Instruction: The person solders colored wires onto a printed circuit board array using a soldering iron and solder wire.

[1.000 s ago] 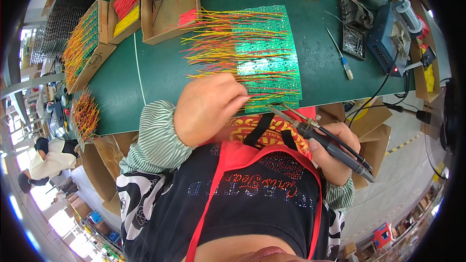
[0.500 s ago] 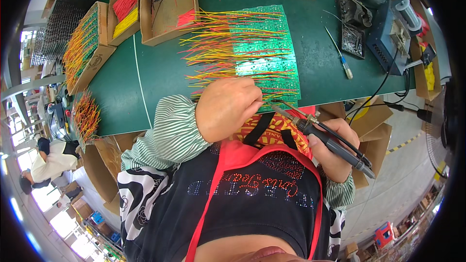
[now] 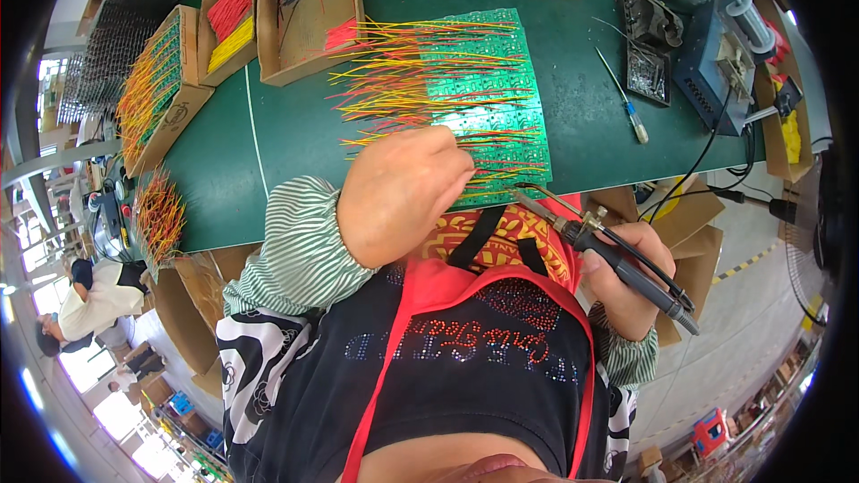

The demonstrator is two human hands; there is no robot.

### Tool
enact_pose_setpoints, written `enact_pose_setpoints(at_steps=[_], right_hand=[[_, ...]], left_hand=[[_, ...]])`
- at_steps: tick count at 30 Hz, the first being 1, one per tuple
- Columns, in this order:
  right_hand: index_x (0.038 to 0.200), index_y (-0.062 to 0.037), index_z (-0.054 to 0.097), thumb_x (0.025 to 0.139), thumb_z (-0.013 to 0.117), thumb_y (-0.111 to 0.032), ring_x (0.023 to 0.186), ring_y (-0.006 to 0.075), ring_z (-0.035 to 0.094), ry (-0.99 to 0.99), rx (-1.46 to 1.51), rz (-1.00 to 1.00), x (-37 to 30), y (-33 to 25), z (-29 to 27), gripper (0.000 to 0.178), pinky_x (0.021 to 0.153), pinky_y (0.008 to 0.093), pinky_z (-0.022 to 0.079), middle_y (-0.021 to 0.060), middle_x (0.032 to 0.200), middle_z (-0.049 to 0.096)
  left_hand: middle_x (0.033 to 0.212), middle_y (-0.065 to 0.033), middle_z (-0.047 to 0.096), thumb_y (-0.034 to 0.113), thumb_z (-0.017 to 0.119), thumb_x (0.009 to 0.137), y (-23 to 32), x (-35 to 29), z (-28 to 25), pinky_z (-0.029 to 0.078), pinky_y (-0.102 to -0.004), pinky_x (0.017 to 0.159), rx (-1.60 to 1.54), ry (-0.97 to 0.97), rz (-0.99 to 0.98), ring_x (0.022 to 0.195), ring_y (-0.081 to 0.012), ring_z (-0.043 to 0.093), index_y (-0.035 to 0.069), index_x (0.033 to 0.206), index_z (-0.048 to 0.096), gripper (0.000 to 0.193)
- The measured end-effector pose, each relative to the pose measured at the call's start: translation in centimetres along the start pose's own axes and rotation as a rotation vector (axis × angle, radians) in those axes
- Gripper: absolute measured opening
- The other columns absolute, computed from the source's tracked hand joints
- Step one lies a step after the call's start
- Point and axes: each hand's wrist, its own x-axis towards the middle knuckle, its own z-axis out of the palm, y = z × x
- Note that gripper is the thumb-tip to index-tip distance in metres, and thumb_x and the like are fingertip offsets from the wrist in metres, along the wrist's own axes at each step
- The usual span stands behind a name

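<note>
A green circuit board panel [image 3: 531, 107] lies at the table's front edge, with rows of thin red and yellow wires [image 3: 385, 98] sticking out to its left. Over the lower left of the wires is my left hand [image 3: 403, 192], its fingers pinched together. The fingertips are mostly turned away, so what they hold cannot be made out. My right hand [image 3: 624, 291] grips a soldering iron [image 3: 622, 266] with a curved solder feed tube clamped along it. The iron's tip points up-left, close to the panel's lower edge.
At the back left stand cardboard boxes [image 3: 309, 63] of cut red, yellow and black wires. A wired-board box [image 3: 170, 116] sits farther left. On the right are a screwdriver-like tool [image 3: 633, 116], a black tray [image 3: 649, 72] and a blue soldering station [image 3: 716, 67] with a solder reel.
My left hand has shifted left and slightly up over the wires. The soldering iron in my right hand has moved a little to the right and down.
</note>
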Motion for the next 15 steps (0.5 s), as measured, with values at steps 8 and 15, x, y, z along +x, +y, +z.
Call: enact_pose_setpoints(at_steps=[8,15], right_hand=[[0.080,-0.0013,0.060,0.066,0.071,-0.007,0.060,0.0085,0.058,0.076,0.035,0.077,-0.4,0.3,-0.5,0.019,0.056,0.0231,0.046,0.0038,0.068,0.063],[0.080,-0.0011,0.059,0.066,0.070,-0.005,0.059,0.0077,0.057,0.059,0.062,0.104,-0.2,0.4,-0.4,0.018,0.056,0.0222,0.046,0.0034,0.068,0.062]], left_hand=[[0.076,-0.0088,0.054,0.013,0.060,0.079,0.6,1.1,2.5,0.046,-0.0379,0.065,-0.065,-0.006,0.103,0.074,-0.0272,0.056,0.005,0.081,0.059,0.009],[0.075,-0.0096,0.053,0.013,0.059,0.080,0.7,1.4,2.8,0.045,-0.0388,0.064,-0.089,-0.025,0.101,0.074,-0.0278,0.056,0.004,0.079,0.058,0.009]])
